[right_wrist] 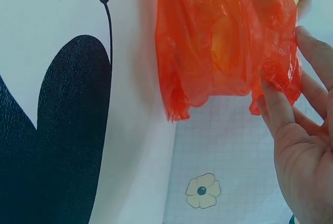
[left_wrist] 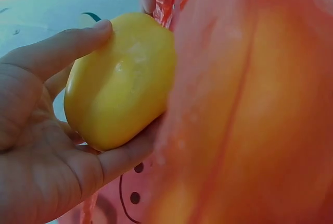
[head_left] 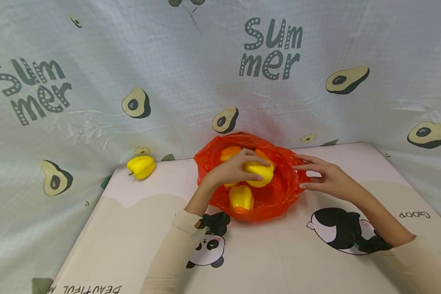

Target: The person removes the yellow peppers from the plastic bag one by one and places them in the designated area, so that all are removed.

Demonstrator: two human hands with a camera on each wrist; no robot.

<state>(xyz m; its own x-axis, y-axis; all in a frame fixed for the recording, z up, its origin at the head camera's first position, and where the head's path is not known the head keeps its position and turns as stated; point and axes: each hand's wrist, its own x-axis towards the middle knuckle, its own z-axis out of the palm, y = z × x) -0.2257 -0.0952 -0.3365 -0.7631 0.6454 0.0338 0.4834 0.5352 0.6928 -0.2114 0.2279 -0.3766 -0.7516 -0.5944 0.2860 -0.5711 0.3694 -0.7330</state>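
Note:
A red plastic bag [head_left: 279,204] stands with its mouth spread wide. Over that mouth my left hand [head_left: 233,168] grips a yellow bell pepper [left_wrist: 122,83], thumb on one side and fingers on the other. Inside the bag lie another yellow bell pepper [head_left: 241,197] near the front and an orange one [head_left: 229,153] towards the back, with more partly hidden under the hand. At the bag's right rim my right hand [head_left: 327,178] pinches the thin plastic, its thumb on one face and fingers behind, as the right wrist view shows.
A lone yellow bell pepper [head_left: 141,167] sits at the table's back left corner. The table [head_left: 132,245] has a printed cover with pandas and lettering. Behind it hangs a pale curtain [head_left: 191,81] printed with avocados, close to the bag's back side.

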